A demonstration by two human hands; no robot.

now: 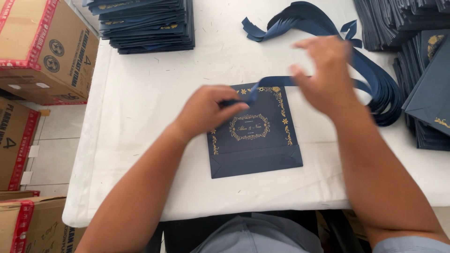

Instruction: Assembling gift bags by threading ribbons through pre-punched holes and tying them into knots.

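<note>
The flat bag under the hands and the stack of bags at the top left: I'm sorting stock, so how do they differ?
The flat bag lies alone near the table's front edge; the stack is many bags piled at the far left.
The flat bag has a ribbon at its eyelet, held by the left hand and right hand; the stack shows none.
Both are navy with gold print.

The flat navy bag (255,136) was matt paper with shiny gold foil print (a small metal eyelet near its top edge). The ribbon (276,81) looked like smooth satin cloth. The table cover (140,98) was plain white, lint-flecked; the boxes (44,49) were rough brown cardboard.
</note>
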